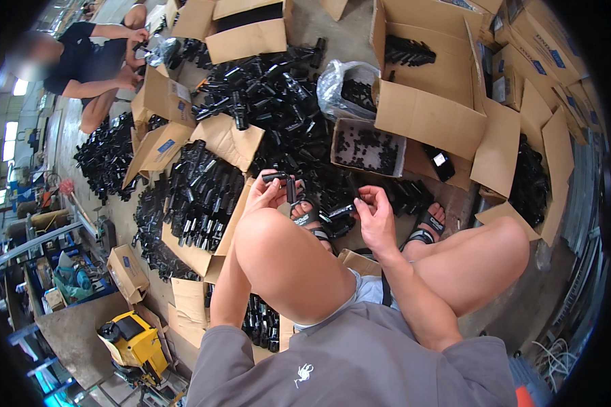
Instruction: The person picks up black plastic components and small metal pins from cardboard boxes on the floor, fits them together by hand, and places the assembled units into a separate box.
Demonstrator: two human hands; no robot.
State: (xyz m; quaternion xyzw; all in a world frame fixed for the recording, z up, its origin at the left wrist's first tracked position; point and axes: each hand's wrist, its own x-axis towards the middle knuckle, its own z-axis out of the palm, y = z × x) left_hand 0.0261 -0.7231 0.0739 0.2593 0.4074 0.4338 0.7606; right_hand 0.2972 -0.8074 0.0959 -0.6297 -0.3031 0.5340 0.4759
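Note:
My left hand (pixel 263 195) is closed around black tubular parts: one short black tube (pixel 275 177) points sideways, and another black tube (pixel 291 190) stands upright beside it. Between finger and thumb of my right hand (pixel 377 218) is a black cylindrical piece (pixel 342 211), its end directed left toward the other hand. Both hands are in front of my knees, a little apart. Beyond them spreads a large heap of black tubes (pixel 285 129). A small open box (pixel 366 171) of tiny black pieces sits just past my right hand.
Left of my knee stands an open carton (pixel 234 220) of black tubes. Large cartons (pixel 431 108) and a clear plastic bag (pixel 329 95) are at the far right. A phone (pixel 440 161) rests on cardboard. Another person (pixel 91 64) works far left. A yellow machine (pixel 141 344) stands lower left.

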